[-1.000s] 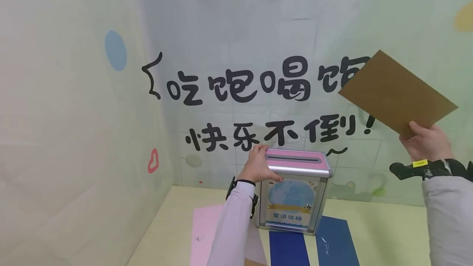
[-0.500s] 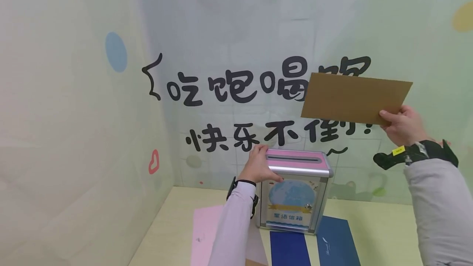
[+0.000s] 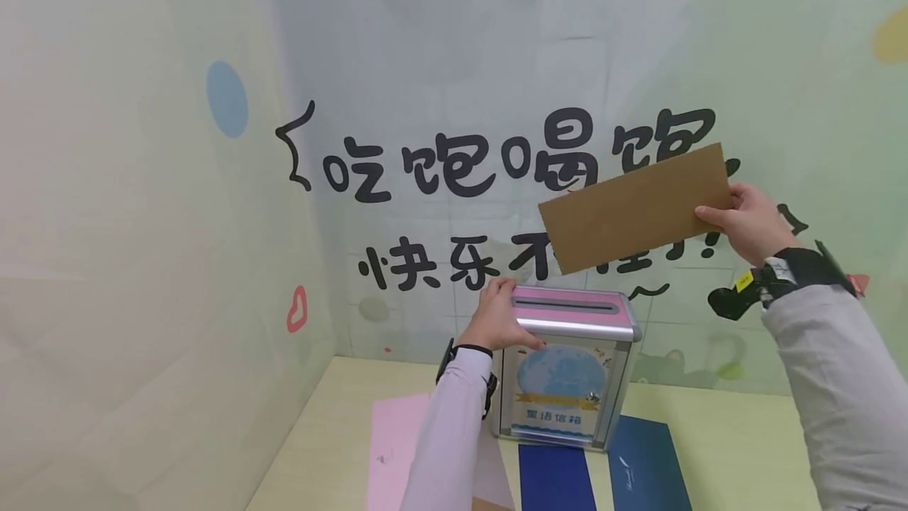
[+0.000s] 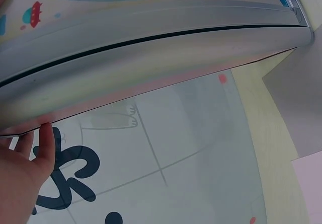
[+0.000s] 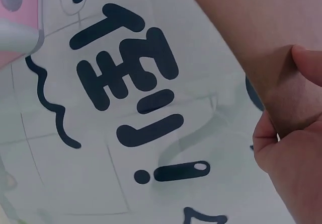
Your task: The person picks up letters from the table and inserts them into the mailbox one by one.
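Envelope: a flat brown kraft-paper envelope (image 3: pixel 634 209) is up in the air, to the right of and above the box, tilted with its lower left corner nearest the slot.
Right hand: the right hand (image 3: pixel 748 223) pinches the envelope's right short edge, thumb on the near face and fingers behind it; the right wrist view shows the same pinch from close by.
Left hand: the left hand (image 3: pixel 496 318) grips the left end of the box top, fingers curled over the pink lid, thumb on the metal rim.
Box: a small silver metal letter box with a pink slotted lid and a blue globe picture on the front (image 3: pixel 563 369) stands on the pale yellow counter (image 3: pixel 738 440).
Handling: the envelope looks light, thin and fairly stiff, since it stays flat from one edge. I'd judge it bends or creases easily, so a hold on the short edge suits it.
Around: a pink paper sheet (image 3: pixel 388 444) and two dark blue envelopes (image 3: pixel 603 471) lie flat before the box.
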Motion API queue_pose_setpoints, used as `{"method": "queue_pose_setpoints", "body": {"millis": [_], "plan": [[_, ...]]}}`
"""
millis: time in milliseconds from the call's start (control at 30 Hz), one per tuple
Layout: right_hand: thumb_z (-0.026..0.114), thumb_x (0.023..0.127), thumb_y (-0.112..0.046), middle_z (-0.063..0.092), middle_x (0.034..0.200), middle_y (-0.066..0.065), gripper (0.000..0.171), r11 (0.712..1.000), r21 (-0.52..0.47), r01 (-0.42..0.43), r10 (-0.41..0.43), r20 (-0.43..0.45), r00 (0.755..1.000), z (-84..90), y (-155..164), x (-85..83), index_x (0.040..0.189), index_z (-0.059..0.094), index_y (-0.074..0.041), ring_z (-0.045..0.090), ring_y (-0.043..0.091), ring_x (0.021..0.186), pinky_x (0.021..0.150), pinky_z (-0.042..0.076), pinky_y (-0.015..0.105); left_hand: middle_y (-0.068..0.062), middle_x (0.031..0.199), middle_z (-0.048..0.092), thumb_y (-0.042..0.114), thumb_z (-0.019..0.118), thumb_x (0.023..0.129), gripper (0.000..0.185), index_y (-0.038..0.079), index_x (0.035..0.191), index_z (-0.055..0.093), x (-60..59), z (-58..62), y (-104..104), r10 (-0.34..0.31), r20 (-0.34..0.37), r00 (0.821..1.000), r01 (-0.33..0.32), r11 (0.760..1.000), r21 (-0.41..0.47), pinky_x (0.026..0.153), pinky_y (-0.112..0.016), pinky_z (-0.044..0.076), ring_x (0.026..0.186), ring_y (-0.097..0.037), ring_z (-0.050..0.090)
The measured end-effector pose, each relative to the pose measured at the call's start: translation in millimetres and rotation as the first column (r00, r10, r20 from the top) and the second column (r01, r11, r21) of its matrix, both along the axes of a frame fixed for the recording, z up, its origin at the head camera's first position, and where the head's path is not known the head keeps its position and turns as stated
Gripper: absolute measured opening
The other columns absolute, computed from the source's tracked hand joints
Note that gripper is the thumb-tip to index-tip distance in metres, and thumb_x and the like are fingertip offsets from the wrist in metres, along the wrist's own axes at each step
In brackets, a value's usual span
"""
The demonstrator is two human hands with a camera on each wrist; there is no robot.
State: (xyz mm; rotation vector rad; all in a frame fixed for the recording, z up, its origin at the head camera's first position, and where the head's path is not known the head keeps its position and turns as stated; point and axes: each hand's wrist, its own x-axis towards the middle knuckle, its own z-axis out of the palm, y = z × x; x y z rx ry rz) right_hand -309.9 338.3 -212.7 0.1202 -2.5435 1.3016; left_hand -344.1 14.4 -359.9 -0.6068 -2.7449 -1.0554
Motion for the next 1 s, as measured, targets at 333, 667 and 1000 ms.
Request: {"method": "queue_pose_setpoints", "body": {"millis": [333,667,1000], "plan": [[0.054,0.089,-0.014,0.046,0.109,0.031,0.043,0.946,0.324,-0.002,0.032,-0.089,0.995,18.0,-30.5,-5.3,0.117,0.036,0.013,0.048,0.039,0.092,0.065,0.040,0.032,-0.006,0.143,0.027,0.039,0.087,0.051,0.108,0.007,0.139,0.033,-1.8,0.6,-1.4,0.005,-0.015,1.000,-0.005,1.000,-0.003,0.097,-0.038,0.039,0.129,-0.022,0.028],[0.052,0.083,0.003,0.051,0.098,0.026,0.028,0.874,0.481,-0.075,0.143,-0.105,0.984,21.3,-56.8,-4.9,0.108,0.040,0.007,0.050,0.038,0.086,0.072,0.043,0.046,-0.007,0.142,0.028,0.039,0.087,0.050,0.108,0.007,0.139,0.034,-3.7,0.1,-0.3,-0.002,-0.023,1.000,0.001,1.000,-0.017,0.098,-0.037,0.039,0.129,-0.023,0.027],[0.052,0.077,0.011,0.055,0.086,0.014,0.025,0.740,0.669,-0.063,0.288,-0.231,0.929,21.5,-86.3,-6.3,0.100,0.049,0.001,0.051,0.028,0.075,0.065,0.042,0.040,-0.007,0.141,0.028,0.039,0.087,0.051,0.108,0.006,0.139,0.034,-2.6,-1.1,0.7,-0.005,-0.010,1.000,0.005,1.000,-0.010,0.096,-0.037,0.040,0.128,-0.023,0.028]]}}
